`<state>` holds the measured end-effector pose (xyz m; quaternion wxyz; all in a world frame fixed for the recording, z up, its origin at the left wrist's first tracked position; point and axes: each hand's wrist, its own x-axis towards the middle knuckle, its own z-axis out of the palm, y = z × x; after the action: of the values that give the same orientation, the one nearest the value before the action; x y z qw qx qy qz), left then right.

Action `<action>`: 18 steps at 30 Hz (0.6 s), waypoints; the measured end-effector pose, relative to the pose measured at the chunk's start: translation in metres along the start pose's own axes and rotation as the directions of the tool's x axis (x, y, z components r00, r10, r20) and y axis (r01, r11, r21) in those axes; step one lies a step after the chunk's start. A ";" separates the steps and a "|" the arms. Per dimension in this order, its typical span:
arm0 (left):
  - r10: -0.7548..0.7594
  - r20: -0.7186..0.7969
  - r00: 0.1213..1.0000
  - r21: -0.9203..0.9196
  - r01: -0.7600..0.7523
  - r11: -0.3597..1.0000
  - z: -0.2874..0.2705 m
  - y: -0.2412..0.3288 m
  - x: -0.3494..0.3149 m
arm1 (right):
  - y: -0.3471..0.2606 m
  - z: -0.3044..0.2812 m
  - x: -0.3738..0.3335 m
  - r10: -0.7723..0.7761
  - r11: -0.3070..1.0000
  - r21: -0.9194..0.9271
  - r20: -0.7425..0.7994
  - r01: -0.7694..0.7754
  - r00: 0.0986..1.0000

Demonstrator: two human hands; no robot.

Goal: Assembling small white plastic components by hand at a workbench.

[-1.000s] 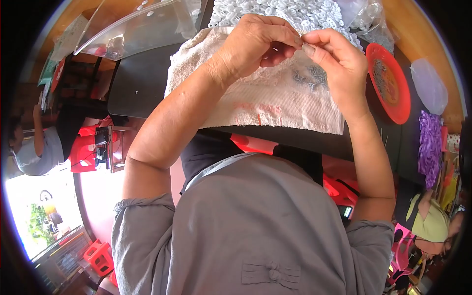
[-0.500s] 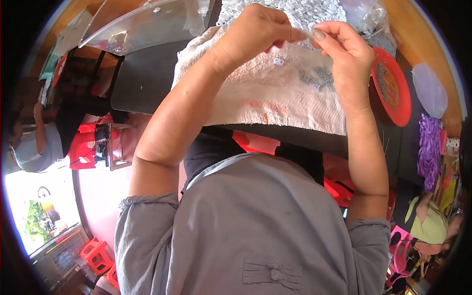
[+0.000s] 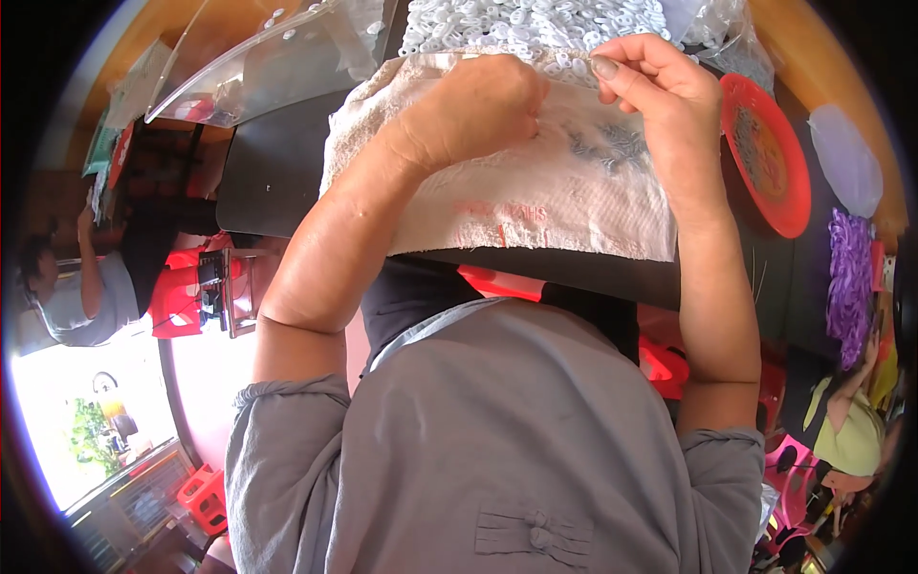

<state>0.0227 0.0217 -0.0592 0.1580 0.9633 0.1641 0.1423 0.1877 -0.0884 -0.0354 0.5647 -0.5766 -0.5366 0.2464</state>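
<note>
A dark table (image 3: 273, 177) is spreading behind, a smooth clear bin (image 3: 287, 72) sitting upper left. The left hand (image 3: 478, 110) is curling over a nubbly cream towel (image 3: 574, 225), contents hidden. Much seems unfinished: oval white pieces (image 3: 535, 21) are lying heaped top centre, slim grey bits (image 3: 617, 145) on the towel below; I can't distinguish completed ones. The right hand (image 3: 665, 91) is pinching thumb to forefinger, contents unclear. Rightward, a red plate (image 3: 789, 225) is holding grey material (image 3: 748, 153).
</note>
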 end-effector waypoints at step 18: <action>0.120 -0.055 0.991 0.325 -0.096 0.941 0.019 0.009 -0.001 | 0.006 0.003 0.000 0.056 0.998 0.030 -0.025 -0.055 0.998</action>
<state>0.0302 0.0084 -0.0736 -0.0156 0.9777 0.1379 0.1578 0.1867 -0.0856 -0.0413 0.5728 -0.5863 -0.5093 0.2623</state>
